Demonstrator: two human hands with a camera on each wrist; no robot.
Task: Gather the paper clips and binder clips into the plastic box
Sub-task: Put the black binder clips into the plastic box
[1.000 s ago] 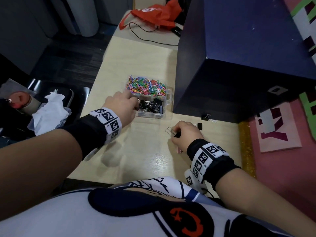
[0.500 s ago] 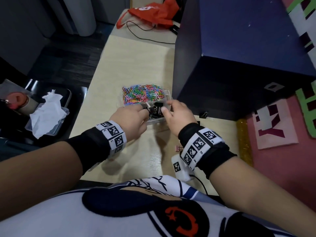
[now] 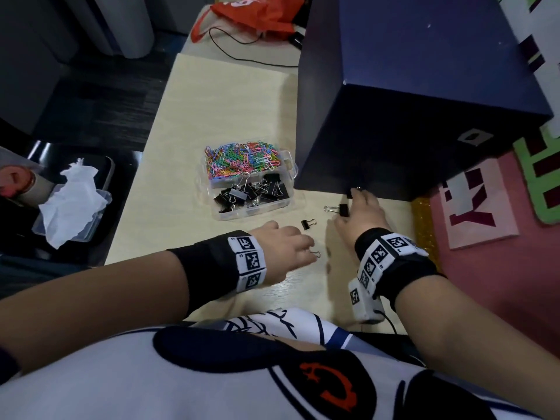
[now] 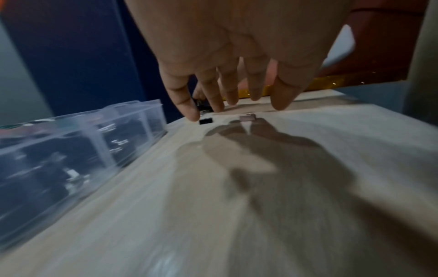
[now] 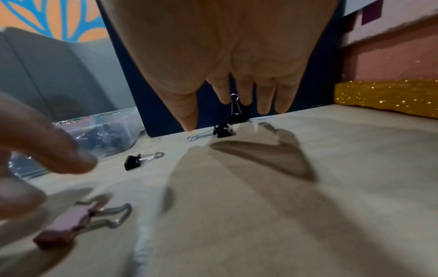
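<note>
Paper clips of many colours [image 3: 241, 160] are already heaped in the far compartment of the clear plastic box [image 3: 289, 165], and black binder clips [image 3: 253, 190] fill its near compartment; the box is set on the pale wooden table [image 3: 212, 95] beside a dark blue box [image 3: 424, 86]. Four clips are seen to be left outside: a small black binder clip [image 5: 134, 162] near the container, a second black binder clip [image 5: 221, 132], a third standing against the blue wall [image 5: 237, 117], and a pink binder clip [image 5: 68, 223] nearest the person. The right hand [image 3: 360, 215] is held over the two farther black clips, fingers spread apart, nothing yet gripped. The left hand [image 3: 286, 248] is likewise open above the pink clip. Most of the gathering is judged done.
</note>
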